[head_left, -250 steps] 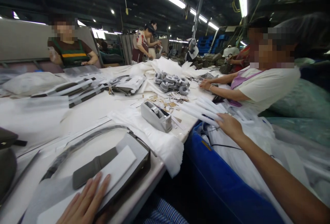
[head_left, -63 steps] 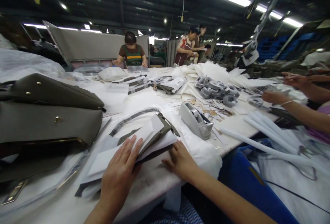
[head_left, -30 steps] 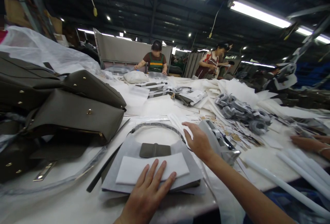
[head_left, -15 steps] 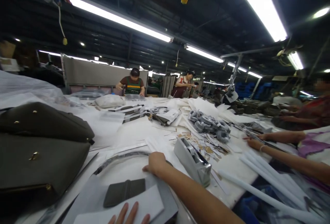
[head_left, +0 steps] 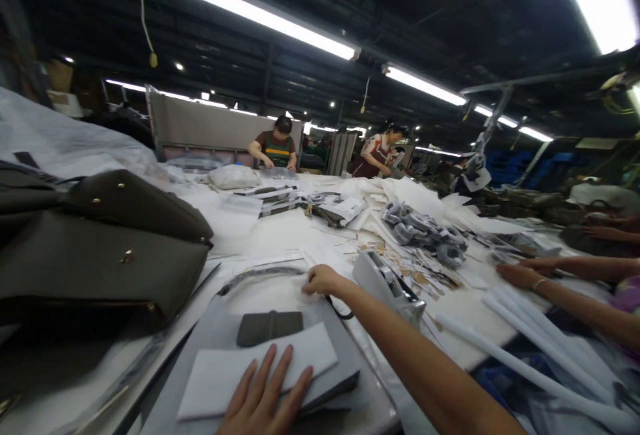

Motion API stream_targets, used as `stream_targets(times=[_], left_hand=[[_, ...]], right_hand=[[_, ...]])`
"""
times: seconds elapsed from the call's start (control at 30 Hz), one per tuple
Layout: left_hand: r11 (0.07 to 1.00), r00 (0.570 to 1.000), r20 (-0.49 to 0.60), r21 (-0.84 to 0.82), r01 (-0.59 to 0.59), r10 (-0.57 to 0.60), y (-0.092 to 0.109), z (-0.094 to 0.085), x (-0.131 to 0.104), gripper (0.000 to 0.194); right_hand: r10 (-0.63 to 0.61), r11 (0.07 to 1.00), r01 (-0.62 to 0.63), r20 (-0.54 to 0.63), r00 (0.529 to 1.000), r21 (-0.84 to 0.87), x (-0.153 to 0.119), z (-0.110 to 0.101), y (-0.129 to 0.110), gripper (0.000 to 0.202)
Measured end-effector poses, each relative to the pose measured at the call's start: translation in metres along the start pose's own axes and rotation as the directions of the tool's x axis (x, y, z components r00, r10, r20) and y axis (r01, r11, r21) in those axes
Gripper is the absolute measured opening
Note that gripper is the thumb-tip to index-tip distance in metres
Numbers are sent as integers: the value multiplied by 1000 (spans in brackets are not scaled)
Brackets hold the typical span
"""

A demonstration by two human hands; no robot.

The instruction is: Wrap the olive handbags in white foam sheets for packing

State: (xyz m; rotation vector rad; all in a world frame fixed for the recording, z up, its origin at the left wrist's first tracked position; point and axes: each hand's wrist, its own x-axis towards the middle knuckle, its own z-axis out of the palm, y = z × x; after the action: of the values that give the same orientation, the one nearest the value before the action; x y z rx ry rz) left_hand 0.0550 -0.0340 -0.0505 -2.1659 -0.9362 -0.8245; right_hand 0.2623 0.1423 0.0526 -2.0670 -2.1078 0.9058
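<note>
A bag covered by grey wrapping lies flat in front of me, with a dark green strap tab on top. Its film-wrapped handle arches away at the far side. My left hand rests flat, fingers spread, on a white foam sheet that partly covers the bag. Over the handle's right end is my right hand, its fingers pinched together on the handle; the fingertips are partly hidden. A tape dispenser stands just right of that hand.
Another dark green bag with gold studs stands at left. Tape rolls and paper scraps lie beyond the dispenser. White foam tubes are at right, near a co-worker's hands. Two people work across the table.
The view has shifted, so the table's things sit further right. My left hand shows more fully on the foam sheet. My right hand's fingers have drawn together at the handle.
</note>
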Motion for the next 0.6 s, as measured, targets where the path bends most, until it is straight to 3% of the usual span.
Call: stream_targets(times=[0.13, 0.27, 0.6], left_hand=[[999, 993, 110, -15, 51, -49, 4, -18, 6, 61], [996, 988, 136, -40, 75, -69, 6, -23, 8, 59], [993, 983, 165, -81, 89, -74, 6, -26, 9, 55]], right_hand=[[-105, 966, 107, -22, 994, 234, 3, 1, 4, 19], [-181, 894, 196, -76, 981, 402, 4, -1, 8, 15], [-245, 754, 362, -276, 929, 549, -3, -5, 13, 30]])
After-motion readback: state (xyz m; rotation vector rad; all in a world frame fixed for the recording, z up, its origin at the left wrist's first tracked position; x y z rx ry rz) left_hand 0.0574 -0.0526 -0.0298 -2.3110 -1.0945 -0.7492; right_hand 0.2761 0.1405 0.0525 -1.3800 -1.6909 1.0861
